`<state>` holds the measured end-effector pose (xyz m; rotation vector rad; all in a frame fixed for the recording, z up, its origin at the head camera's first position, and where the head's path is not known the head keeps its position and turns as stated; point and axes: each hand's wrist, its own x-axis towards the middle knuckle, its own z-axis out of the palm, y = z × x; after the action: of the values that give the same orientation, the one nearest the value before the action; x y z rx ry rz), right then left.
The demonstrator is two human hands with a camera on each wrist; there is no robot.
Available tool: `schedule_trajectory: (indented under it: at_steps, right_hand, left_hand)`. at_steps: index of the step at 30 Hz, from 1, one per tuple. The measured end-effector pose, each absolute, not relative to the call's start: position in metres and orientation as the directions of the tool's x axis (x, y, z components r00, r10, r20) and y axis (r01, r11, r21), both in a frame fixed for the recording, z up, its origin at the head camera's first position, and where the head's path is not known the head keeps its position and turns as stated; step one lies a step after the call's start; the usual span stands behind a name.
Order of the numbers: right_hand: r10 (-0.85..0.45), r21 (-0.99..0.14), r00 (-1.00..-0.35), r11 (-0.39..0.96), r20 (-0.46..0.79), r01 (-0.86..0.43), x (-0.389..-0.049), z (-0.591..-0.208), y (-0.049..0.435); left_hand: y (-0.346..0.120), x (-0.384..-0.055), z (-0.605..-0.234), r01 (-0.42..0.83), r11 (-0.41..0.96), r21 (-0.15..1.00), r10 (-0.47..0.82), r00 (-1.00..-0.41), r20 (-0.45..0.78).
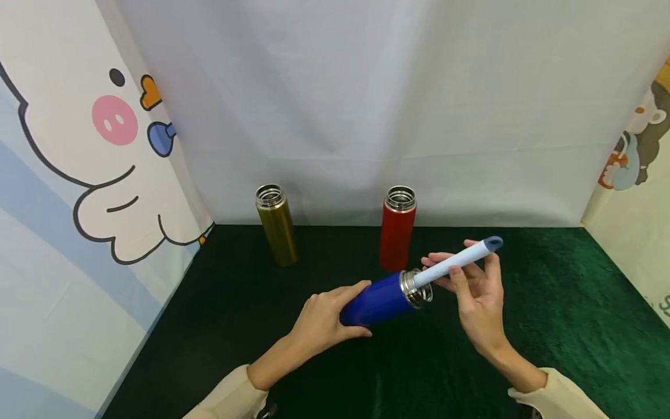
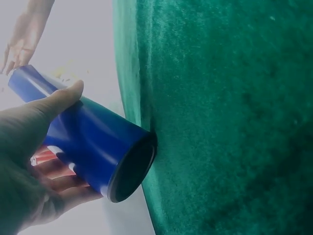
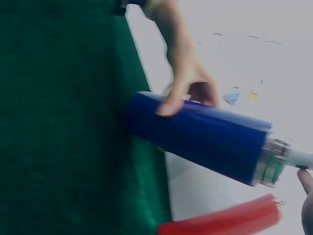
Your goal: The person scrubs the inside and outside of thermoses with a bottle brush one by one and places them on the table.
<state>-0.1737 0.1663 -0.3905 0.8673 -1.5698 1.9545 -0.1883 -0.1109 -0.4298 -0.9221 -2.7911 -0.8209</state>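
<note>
My left hand (image 1: 324, 314) grips the body of a blue metal bottle (image 1: 377, 301), thumb on one side and fingers on the other. The bottle is tilted, its open silver mouth toward the right and its dark base in the left wrist view. In my right hand (image 1: 481, 297), thumb and fingers pinch the light blue handle of what looks like a bottle brush (image 1: 454, 261). The handle has a dark blue end with a hole. Its other end goes into the bottle's mouth, so the head is hidden inside.
A red bottle (image 1: 398, 233) stands lidless behind the blue one. Further left stands a gold bottle (image 1: 278, 230), also lidless. Dark green cloth (image 1: 565, 326) covers the table. A white curtain (image 1: 335, 105) hangs behind, with cartoon-printed panels at both sides.
</note>
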Motion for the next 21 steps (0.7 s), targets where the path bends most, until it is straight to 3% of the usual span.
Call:
schedule_trajectory:
  at_steps: [3, 6, 16, 21]
  right_hand:
    - [0.041, -0.597, -0.657, -0.379, 0.752, -0.707, -0.179, -0.373, 0.179]
    - [0.084, -0.561, -0.650, -0.430, 0.755, -0.707, -0.180, -0.363, 0.190]
    - [0.199, -0.555, -0.677, -0.435, 0.709, -0.709, -0.181, -0.347, 0.202]
    - [0.268, -0.531, -0.644, -0.388, 0.717, -0.753, -0.176, -0.349, 0.199]
  left_hand:
    - [-0.109, -0.188, -0.428, 0.570, 0.671, 0.475, 0.536, -0.815, 0.221]
    - [-0.109, -0.187, -0.428, 0.568, 0.671, 0.477, 0.538, -0.815, 0.215]
    - [-0.114, -0.187, -0.430, 0.556, 0.678, 0.481, 0.515, -0.826, 0.229]
    - [-0.113, -0.188, -0.431, 0.574, 0.650, 0.497, 0.532, -0.812, 0.241]
